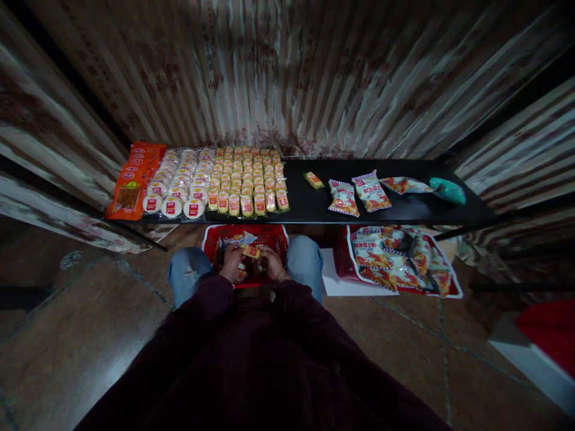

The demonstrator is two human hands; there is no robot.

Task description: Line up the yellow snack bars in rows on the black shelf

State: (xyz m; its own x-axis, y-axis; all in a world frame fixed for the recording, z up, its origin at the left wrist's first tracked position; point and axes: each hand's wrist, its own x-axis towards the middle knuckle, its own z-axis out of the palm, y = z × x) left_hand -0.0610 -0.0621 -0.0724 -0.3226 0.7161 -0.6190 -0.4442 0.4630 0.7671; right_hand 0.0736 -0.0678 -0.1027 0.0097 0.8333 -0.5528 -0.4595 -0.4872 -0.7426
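Between my knees, over a red basket, I hold a small yellow wrapped snack cake. My left hand grips its left end, and the fingers of my right hand close on its right end. Beneath my hands, a whitish-blue snack bag lies in the basket; the rest of its contents is mostly hidden. On the black shelf above stand rows of the same yellow wrapped cakes, with one loose yellow cake lying apart to their right.
Left of the yellow cakes are rows of round white wrapped cakes and an orange packet. Snack bags and a green packet lie on the shelf's right side. Another red basket full of snack bags stands on the floor right.
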